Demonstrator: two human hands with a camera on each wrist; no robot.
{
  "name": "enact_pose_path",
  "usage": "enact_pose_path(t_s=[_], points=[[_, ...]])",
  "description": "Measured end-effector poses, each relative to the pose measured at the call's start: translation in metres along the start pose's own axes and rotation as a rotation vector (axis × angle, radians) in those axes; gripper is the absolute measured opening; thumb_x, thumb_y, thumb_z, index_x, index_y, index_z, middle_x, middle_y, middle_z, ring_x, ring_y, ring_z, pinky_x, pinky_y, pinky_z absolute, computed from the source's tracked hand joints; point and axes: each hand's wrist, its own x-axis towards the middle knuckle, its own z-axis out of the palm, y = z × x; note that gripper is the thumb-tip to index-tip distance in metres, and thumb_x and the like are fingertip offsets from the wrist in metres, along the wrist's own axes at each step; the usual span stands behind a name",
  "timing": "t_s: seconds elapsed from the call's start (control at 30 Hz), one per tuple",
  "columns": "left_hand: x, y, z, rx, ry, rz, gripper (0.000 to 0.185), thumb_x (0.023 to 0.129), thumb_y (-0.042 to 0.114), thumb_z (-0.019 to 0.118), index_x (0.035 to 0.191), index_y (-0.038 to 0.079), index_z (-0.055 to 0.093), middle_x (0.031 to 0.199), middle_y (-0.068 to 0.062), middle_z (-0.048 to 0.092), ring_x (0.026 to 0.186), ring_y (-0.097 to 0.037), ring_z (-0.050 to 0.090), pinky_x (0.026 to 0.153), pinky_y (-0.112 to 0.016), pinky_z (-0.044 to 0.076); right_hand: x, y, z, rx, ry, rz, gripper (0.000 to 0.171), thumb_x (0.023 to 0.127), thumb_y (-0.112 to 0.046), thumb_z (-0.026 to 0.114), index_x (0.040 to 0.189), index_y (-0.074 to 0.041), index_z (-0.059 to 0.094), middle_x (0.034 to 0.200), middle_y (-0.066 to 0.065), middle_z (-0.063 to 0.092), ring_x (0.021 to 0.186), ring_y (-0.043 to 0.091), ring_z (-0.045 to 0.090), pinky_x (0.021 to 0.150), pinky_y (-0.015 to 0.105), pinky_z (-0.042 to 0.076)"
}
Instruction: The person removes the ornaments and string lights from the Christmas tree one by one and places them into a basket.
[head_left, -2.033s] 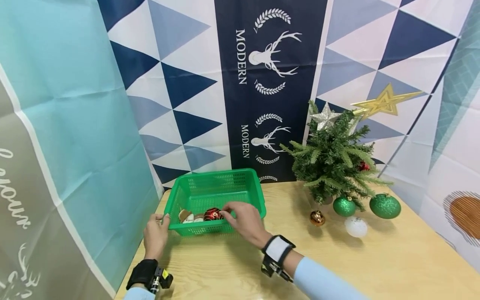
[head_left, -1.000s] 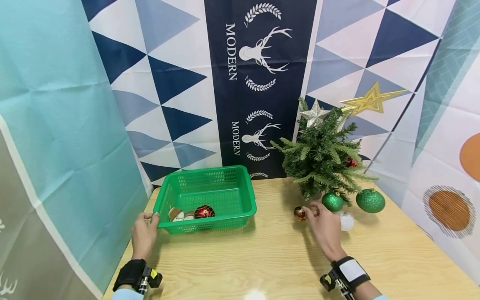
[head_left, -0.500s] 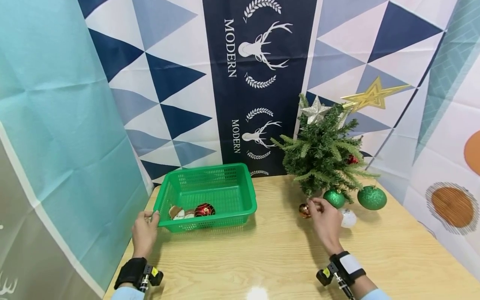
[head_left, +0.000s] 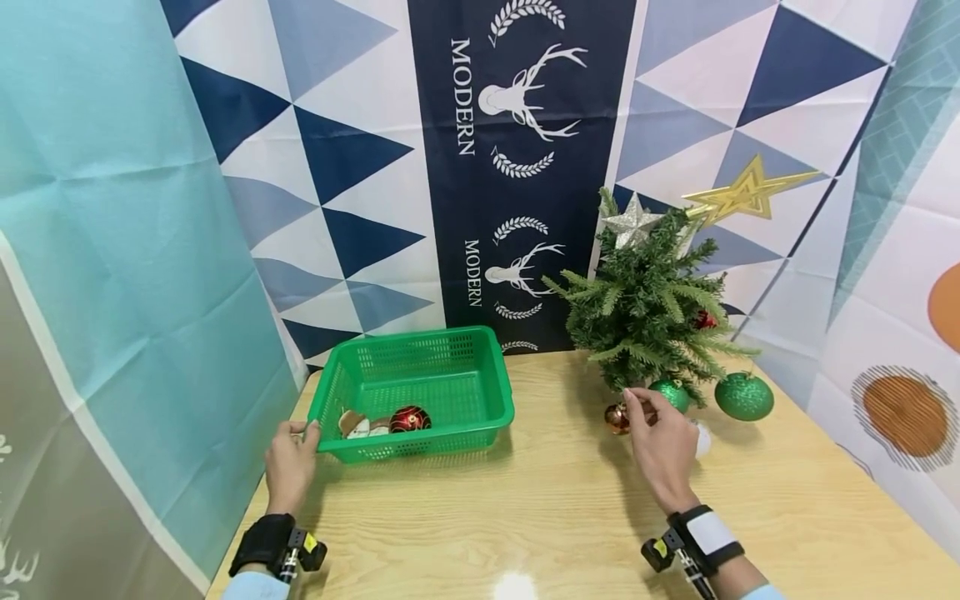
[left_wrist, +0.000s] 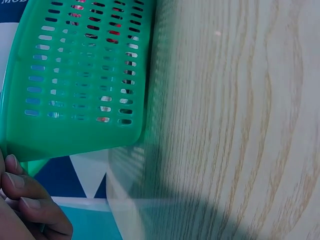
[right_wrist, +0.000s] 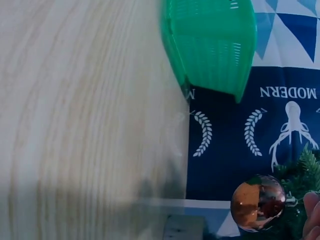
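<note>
My right hand (head_left: pixel 639 408) pinches the cap of a copper bauble (head_left: pixel 617 417) at the foot of the small Christmas tree (head_left: pixel 652 308). In the right wrist view the copper bauble (right_wrist: pixel 257 202) hangs beside my fingertip (right_wrist: pixel 312 206), seemingly just off the table. My left hand (head_left: pixel 302 432) grips the near left corner of the green basket (head_left: pixel 420 337), and in the left wrist view its fingers (left_wrist: pixel 22 200) curl under the green basket (left_wrist: pixel 80 75). A red bauble (head_left: pixel 408 419) and a white-and-brown ornament (head_left: pixel 352 427) lie inside it.
Two green glitter baubles (head_left: pixel 744 396) (head_left: pixel 670 393) hang low on the tree, and a white bauble (head_left: pixel 701 435) lies partly behind my right hand. A silver star (head_left: pixel 632 222) and a gold star (head_left: pixel 738 193) sit at the treetop. Fabric backdrops close in the wooden table (head_left: pixel 525 517).
My right hand left the red bauble in the basket, crossed to the tree and took the copper bauble by its cap, then raised it slightly. The left hand stayed on the basket.
</note>
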Motion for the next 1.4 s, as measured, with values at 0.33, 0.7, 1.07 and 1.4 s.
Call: enact_pose_path(t_s=[0.33, 0.7, 1.07, 1.4], points=[[0.003, -0.001, 0.003, 0.006, -0.013, 0.009, 0.041, 0.11, 0.031, 0.049, 0.129, -0.005, 0.055, 0.078, -0.013, 0.053, 0.058, -0.024, 0.042, 0.055, -0.039, 0.033, 0.007, -0.007, 0.001, 0.055, 0.025, -0.108, 0.009, 0.095, -0.008, 0.075, 0.102, -0.003, 0.078, 0.072, 0.003, 0.07, 0.058, 0.005, 0.055, 0.057, 0.012, 0.04], [0.004, 0.002, 0.002, 0.007, -0.019, -0.001, 0.044, 0.11, 0.034, 0.048, 0.129, -0.005, 0.054, 0.08, -0.014, 0.053, 0.062, -0.026, 0.044, 0.058, -0.039, 0.034, -0.002, -0.009, 0.007, 0.073, -0.071, -0.148, 0.005, 0.093, -0.003, 0.075, 0.097, -0.003, 0.077, 0.076, 0.001, 0.07, 0.06, 0.006, 0.056, 0.058, 0.011, 0.042], [0.002, -0.001, 0.002, 0.021, -0.023, -0.003, 0.038, 0.11, 0.03, 0.048, 0.126, -0.004, 0.055, 0.076, -0.012, 0.051, 0.059, -0.025, 0.041, 0.057, -0.039, 0.033, -0.003, -0.016, 0.015, 0.092, -0.133, -0.127, 0.003, 0.093, -0.007, 0.077, 0.096, -0.007, 0.077, 0.073, -0.004, 0.068, 0.06, 0.005, 0.057, 0.057, 0.012, 0.042], [0.002, -0.002, 0.0, 0.014, -0.03, 0.011, 0.038, 0.111, 0.03, 0.047, 0.126, -0.004, 0.054, 0.071, -0.008, 0.042, 0.058, -0.023, 0.036, 0.057, -0.039, 0.031, 0.001, -0.036, 0.028, 0.162, -0.246, -0.096, 0.004, 0.093, -0.008, 0.078, 0.097, -0.007, 0.076, 0.072, -0.008, 0.066, 0.059, 0.005, 0.057, 0.056, 0.014, 0.044]])
